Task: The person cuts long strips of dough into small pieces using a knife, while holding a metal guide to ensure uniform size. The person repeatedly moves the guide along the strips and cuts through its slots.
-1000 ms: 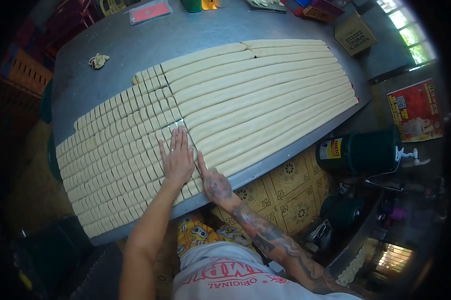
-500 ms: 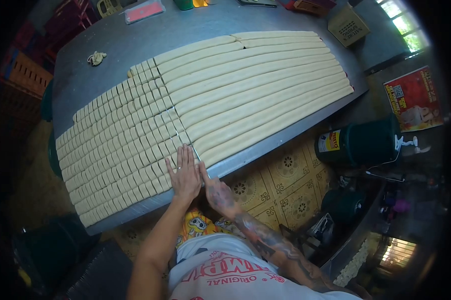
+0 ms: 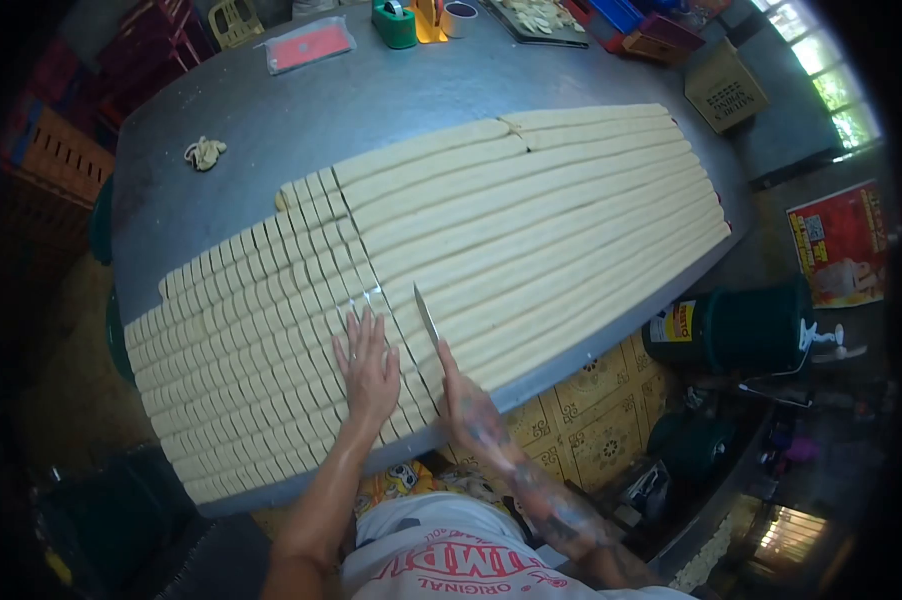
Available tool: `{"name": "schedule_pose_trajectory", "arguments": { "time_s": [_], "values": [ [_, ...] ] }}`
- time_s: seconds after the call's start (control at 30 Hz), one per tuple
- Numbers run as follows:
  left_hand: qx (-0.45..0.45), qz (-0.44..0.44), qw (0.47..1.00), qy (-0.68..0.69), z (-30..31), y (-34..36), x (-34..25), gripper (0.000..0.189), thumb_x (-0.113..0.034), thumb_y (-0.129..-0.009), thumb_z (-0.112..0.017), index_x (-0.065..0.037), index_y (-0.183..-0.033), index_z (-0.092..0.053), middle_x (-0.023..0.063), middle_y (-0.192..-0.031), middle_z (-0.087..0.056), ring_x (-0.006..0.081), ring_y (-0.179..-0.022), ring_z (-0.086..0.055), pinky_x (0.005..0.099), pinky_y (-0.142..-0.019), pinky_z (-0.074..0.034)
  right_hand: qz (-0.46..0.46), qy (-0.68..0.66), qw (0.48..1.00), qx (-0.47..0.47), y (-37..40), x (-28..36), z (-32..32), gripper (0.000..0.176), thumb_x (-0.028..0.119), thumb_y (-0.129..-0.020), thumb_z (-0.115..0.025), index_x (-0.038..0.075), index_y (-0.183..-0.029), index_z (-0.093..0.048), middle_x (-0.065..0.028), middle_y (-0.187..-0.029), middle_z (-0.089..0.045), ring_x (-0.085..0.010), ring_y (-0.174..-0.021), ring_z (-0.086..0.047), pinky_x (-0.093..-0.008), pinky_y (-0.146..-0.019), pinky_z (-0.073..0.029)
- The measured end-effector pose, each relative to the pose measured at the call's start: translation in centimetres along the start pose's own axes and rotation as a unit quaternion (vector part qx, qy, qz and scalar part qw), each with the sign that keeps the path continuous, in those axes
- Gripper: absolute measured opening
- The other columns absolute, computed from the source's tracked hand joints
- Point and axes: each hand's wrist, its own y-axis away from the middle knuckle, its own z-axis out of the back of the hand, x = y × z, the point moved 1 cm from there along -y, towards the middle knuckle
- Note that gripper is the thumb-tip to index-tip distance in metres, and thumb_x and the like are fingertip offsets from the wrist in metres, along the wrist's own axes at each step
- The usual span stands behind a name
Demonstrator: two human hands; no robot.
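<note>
1. L hand (image 3: 368, 368) lies flat, fingers spread, pressing on cut dough pieces (image 3: 241, 330) nr table's front edge.
2. R hand (image 3: 471, 408) grips knife (image 3: 427, 314), blade pointing away over uncut dough ropes (image 3: 551, 225), just right of the cut line.
3. Small dough scrap (image 3: 205, 152) sits well apart on metal table (image 3: 271, 110).

On my feed both forearms are bare; the left hand (image 3: 369, 365) has its fingers bare too; the right hand (image 3: 476, 415) carries dark tattoos across its back, running on up the forearm (image 3: 556, 510); below sits a white shirt (image 3: 441, 530) with red lettering, part of it reading "ORIGINAL"; under it, a yellow cartoon-print garment (image 3: 403, 478).
</note>
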Motion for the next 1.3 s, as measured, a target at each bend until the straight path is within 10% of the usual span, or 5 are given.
{"name": "schedule_pose_trajectory", "arguments": {
  "time_s": [0.4,1.0,1.3],
  "values": [
    [-0.016,-0.015,0.993,-0.114,6.0,-28.4,8.8,0.066,-0.034,-0.116,-0.052,-0.005,-0.173,-0.039,0.0127,-0.183,-0.034,0.0344,-0.173,-0.018,0.0623,-0.138,-0.004,0.041,0.04,0.998,-0.001,-31.3,7.6,2.4,0.093,-0.002,-0.1,-0.052,0.003,-0.179,-0.004,-0.0368,-0.104,-0.07,-0.0524,-0.095,-0.073,-0.0585,-0.088,-0.058],
    [-0.049,-0.08,0.978,-0.188,4.7,-28.9,8.7,0.057,-0.029,-0.115,-0.049,-0.011,-0.169,-0.05,0.0027,-0.18,-0.042,0.0285,-0.17,-0.03,0.0641,-0.138,-0.006,0.104,0.052,0.992,-0.058,-39.4,7.1,-0.8,0.087,0.003,-0.103,-0.051,-0.002,-0.178,-0.008,-0.0381,-0.11,-0.074,-0.0531,-0.101,-0.074,-0.0582,-0.093,-0.059],
    [-0.062,-0.067,0.978,-0.19,4.2,-28.4,8.8,0.059,-0.029,-0.116,-0.048,-0.009,-0.172,-0.045,0.0061,-0.18,-0.041,0.0301,-0.171,-0.027,0.0625,-0.138,-0.008,-0.025,0.092,0.994,0.062,-23.7,5.4,-0.3,0.095,0.003,-0.099,-0.055,0.003,-0.179,-0.004,-0.0358,-0.105,-0.074,-0.0526,-0.092,-0.073,-0.0605,-0.088,-0.058]
  ]
}}
